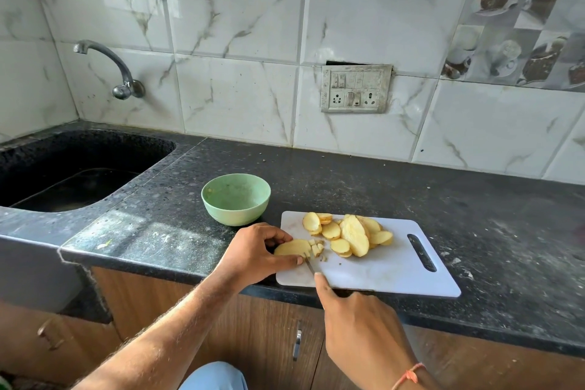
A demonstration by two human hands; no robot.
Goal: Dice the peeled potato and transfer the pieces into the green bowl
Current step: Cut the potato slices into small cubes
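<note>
A white cutting board (389, 266) lies on the black counter near its front edge. A heap of yellow potato slices (348, 231) sits on the board's far left part. My left hand (253, 255) pinches a stack of slices (292, 247) at the board's left edge. A few small diced cubes (317, 248) lie just right of that stack. My right hand (357, 323) grips a knife (309, 264), index finger along its spine, with the blade at the stack's cut end. The green bowl (235, 203) stands left of the board's far corner, and I see no potato in it.
A black sink (72, 174) is sunk into the counter at the left, with a metal tap (117, 73) on the tiled wall above it. A switch and socket plate (356, 89) is on the wall behind the board. Wooden cabinet doors (269, 336) are below the counter edge.
</note>
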